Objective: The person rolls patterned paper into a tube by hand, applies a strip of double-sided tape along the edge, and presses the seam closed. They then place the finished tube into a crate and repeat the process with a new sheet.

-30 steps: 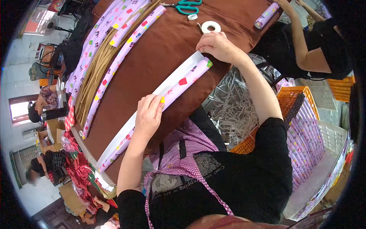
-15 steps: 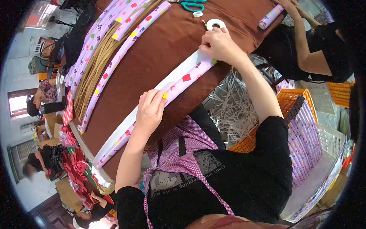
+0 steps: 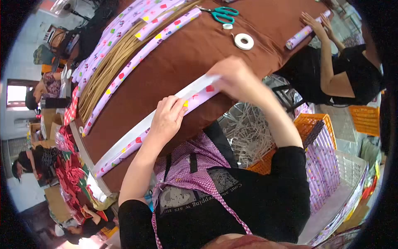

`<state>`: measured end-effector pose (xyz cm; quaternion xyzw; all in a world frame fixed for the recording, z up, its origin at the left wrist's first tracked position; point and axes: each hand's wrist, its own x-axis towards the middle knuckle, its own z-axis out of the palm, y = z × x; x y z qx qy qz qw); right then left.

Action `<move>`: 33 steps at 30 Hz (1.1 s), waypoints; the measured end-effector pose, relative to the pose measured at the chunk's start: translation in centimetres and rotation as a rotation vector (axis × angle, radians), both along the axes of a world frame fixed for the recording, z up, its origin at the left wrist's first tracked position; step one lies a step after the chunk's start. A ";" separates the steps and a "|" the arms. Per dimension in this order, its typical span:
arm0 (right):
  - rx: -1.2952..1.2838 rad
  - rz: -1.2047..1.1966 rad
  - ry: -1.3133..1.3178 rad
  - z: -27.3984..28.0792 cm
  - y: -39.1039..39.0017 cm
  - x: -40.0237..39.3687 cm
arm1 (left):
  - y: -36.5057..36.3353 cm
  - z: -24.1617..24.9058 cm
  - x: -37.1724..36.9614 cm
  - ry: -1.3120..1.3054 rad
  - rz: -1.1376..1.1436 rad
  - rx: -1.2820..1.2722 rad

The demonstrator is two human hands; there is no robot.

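Observation:
A long strip of lilac patterned paper [image 3: 139,140], folded along its length with a white band showing, lies on the brown cloth [image 3: 178,62]. My left hand [image 3: 168,118] presses on its middle, fingers together over the paper. At the paper's upper right end is my right hand [image 3: 234,76], smeared by motion, its fingers not readable. A roll of white tape [image 3: 243,41] lies beyond that hand, with a small white roll [image 3: 227,26] and teal-handled scissors [image 3: 224,15] near it.
Brown strips [image 3: 108,68] and more patterned paper [image 3: 143,54] lie along the far left. At upper right a co-worker's hands [image 3: 317,27] touch a patterned roll [image 3: 296,39]. An orange crate [image 3: 327,124] and a white basket [image 3: 352,164] stand at right, near shredded paper [image 3: 248,133].
My right hand has moved away from the tape roll, down the paper, and is blurred. My left hand stays on the paper. The co-worker's hands have shifted along their roll.

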<state>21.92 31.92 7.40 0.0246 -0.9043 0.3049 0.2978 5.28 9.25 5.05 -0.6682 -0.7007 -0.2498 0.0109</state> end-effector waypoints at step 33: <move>0.386 -0.083 -0.393 1.8 -1.2 -10.4 | -23.7 -1.9 -7.9 0.094 0.606 0.197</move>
